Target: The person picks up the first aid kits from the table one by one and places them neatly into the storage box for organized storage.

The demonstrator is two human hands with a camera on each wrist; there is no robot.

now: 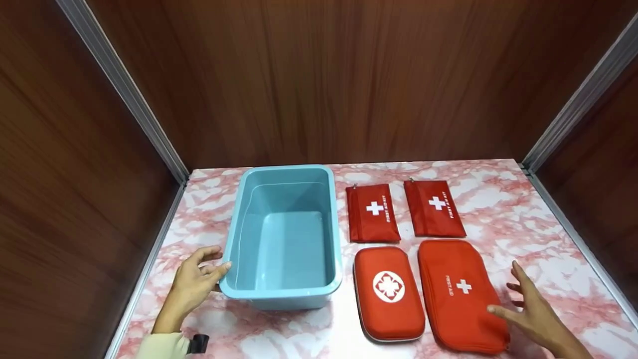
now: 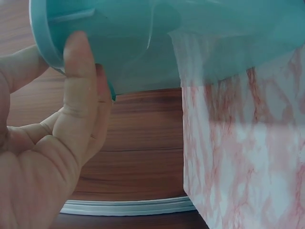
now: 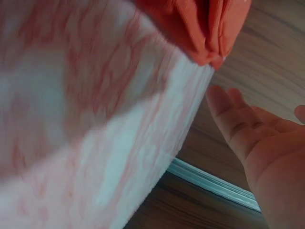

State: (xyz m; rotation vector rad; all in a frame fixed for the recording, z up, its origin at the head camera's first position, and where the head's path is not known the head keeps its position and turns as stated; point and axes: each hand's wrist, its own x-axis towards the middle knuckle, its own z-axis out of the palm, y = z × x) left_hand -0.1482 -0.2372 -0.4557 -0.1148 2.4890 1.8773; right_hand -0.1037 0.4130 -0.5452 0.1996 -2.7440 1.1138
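Note:
At the blue plastic bin's [image 1: 295, 249] near left corner, my left hand [image 1: 194, 279] grips the rim. Its thumb lies over the edge, and its fingers rest against the outer wall, as the left wrist view shows of the bin [image 2: 128, 57] and the hand [image 2: 71, 114]. My right hand [image 1: 536, 311] hovers with fingers spread at the right edge of the large red first aid bag [image 1: 456, 309]. In the right wrist view, that hand [image 3: 267, 148] holds nothing, and the bag's [image 3: 205, 28] wrinkled corner is just off its fingertips.
Left of the large bag lies a red hard-shell case [image 1: 389, 319] with a white emblem. Behind them are two flat red first aid pouches, one left [image 1: 371, 227] and one right [image 1: 431, 224]. Wood-grain panels [image 1: 319, 89] enclose the marbled table [image 1: 548, 239] on three sides.

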